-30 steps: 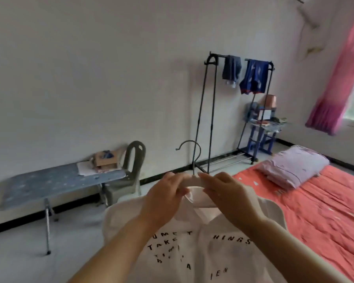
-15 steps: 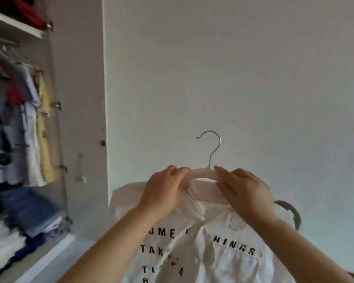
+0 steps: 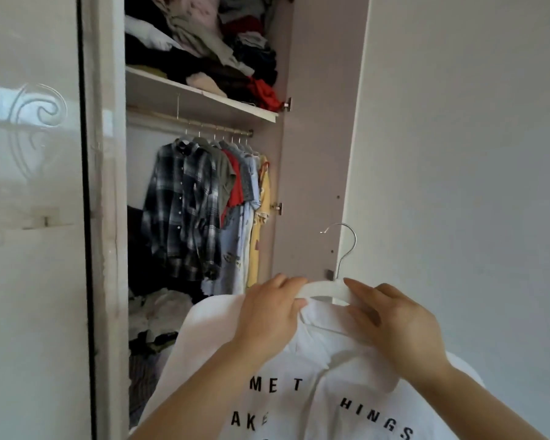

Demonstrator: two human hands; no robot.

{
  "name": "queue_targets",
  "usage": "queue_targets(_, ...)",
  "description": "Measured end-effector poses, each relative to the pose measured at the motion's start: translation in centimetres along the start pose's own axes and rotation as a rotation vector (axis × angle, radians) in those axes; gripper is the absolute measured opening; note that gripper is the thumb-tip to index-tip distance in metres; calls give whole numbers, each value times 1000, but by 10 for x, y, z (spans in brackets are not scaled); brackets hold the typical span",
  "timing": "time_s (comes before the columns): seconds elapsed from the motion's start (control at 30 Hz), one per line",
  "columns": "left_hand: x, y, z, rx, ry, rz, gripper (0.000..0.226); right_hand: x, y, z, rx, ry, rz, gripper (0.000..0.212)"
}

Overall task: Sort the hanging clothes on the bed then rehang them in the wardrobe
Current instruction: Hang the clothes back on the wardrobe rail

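from the head view, the only one there is, the person stands right at the open wardrobe (image 3: 315, 138) with a white shirt (image 3: 299, 395) held up in front of them. the shirt sits on a white hanger (image 3: 326, 285), black lettering across its chest, and its metal hook (image 3: 346, 246) points up, free of everything, low and to the right of the rail (image 3: 204, 126).

the left hand (image 3: 267, 315) has its fingers curled over the hanger's left shoulder, thumb tucked in at the collar. the right hand (image 3: 391, 325) grips the other shoulder, fingers folded over the top of the hanger and cloth.

on the rail there's already a small row bunched at the right end: a plaid shirt (image 3: 178, 211), something red (image 3: 235, 185), pale blue pieces (image 3: 235, 249), a yellow one (image 3: 261, 217). left of the plaid shirt the rail shows bare. the shelf (image 3: 204, 96) above carries a loose pile of clothes (image 3: 223, 42), and a heap (image 3: 159, 312) lies at the wardrobe's bottom.

so i'd say the rehanging is under way: some garments look hung, this shirt is on its hanger but not yet on the rail, and the hook has to be lifted up and left to catch it. the bed isn't in sight, so how much waits there i can't tell.
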State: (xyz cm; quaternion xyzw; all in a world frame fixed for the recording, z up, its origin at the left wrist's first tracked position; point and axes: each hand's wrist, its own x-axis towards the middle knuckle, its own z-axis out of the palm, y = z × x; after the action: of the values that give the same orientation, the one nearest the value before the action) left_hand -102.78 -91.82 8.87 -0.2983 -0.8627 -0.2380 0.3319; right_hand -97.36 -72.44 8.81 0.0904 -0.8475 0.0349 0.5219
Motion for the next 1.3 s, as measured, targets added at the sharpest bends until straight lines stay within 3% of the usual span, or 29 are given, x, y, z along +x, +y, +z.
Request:
queue_targets(0.57, 179, -265, 72, 53, 106, -205, 36, 189, -2, 314, 149, 49, -177, 48)
queue_targets(0.9, 279, -399, 88, 219, 226, -376, 33, 314, -3, 486, 435, 69, -389, 49)
queue_targets(1.3, 378, -540, 75, 534, 280, -400, 34, 444, -48, 634, 410, 219, -436, 54)
